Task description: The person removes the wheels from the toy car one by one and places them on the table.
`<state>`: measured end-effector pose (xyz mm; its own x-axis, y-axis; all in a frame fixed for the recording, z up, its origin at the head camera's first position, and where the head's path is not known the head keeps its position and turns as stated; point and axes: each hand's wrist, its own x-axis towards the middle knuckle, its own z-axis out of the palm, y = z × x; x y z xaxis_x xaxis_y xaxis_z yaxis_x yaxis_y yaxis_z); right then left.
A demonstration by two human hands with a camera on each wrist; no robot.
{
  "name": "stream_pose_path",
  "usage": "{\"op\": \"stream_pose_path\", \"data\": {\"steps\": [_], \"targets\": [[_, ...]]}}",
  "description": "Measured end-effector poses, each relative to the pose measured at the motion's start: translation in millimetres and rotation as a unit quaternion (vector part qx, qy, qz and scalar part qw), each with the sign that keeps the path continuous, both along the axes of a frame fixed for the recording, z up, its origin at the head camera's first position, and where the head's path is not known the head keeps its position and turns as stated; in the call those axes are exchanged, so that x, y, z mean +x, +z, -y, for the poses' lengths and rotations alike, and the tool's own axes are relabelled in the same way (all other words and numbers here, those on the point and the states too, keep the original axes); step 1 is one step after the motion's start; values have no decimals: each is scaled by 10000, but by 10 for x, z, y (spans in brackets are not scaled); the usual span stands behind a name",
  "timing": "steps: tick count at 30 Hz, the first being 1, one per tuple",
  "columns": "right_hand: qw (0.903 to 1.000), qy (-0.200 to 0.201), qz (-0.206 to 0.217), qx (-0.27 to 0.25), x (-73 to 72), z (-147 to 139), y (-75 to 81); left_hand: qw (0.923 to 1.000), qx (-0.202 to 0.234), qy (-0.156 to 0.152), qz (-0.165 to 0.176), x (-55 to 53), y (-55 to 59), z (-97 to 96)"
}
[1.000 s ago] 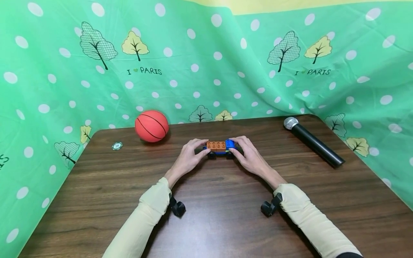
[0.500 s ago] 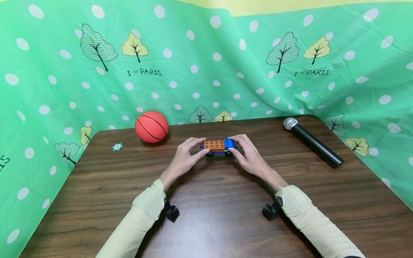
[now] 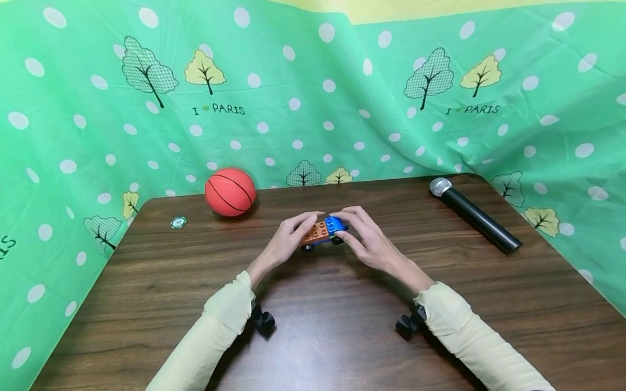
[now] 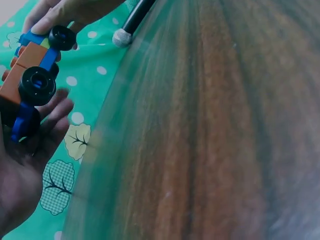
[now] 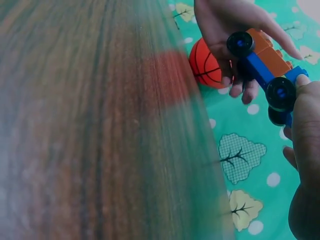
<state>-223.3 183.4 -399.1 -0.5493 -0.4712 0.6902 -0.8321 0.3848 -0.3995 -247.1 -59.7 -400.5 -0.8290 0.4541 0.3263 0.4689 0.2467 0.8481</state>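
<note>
A toy car (image 3: 320,233) with orange studded blocks, a blue front block and black wheels is held slightly above the table, turned at an angle. My right hand (image 3: 371,241) pinches its blue end between thumb and fingers. My left hand (image 3: 283,239) is round the orange rear end, its thumb stretched out above the blocks. In the right wrist view the left fingers (image 5: 250,92) spread loosely on the far side of the toy car (image 5: 265,67). The left wrist view shows the left hand (image 4: 25,175) with its fingers extended beside the rear of the car (image 4: 37,75).
A red ball (image 3: 230,191) with black lines sits at the back left, near a small round chip (image 3: 178,222). At the right lies a black microphone (image 3: 476,217). A green dotted curtain (image 3: 313,81) hangs behind the brown wooden table (image 3: 332,326).
The toy car has swung round, its orange end coming nearer and to the left. My left thumb has moved from its near side to above it. The right hand keeps its pinch.
</note>
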Motion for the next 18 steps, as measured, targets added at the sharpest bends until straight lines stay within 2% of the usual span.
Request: {"op": "stream_pose_path", "data": {"steps": [3, 6, 12, 18], "targets": [[10000, 38, -6, -49, -3, 9, 0, 9992, 150, -338, 121, 6, -14, -1], [10000, -4, 25, -86, -11, 13, -1, 9974, 362, -545, 314, 6, -19, -1], [9994, -250, 233, -61, -18, 28, -21, 9923, 788, -614, 731, 22, -27, 4], [9956, -591, 563, -469, -25, 87, -49, 9805, 1481, -670, 1103, 77, -32, -41]]}}
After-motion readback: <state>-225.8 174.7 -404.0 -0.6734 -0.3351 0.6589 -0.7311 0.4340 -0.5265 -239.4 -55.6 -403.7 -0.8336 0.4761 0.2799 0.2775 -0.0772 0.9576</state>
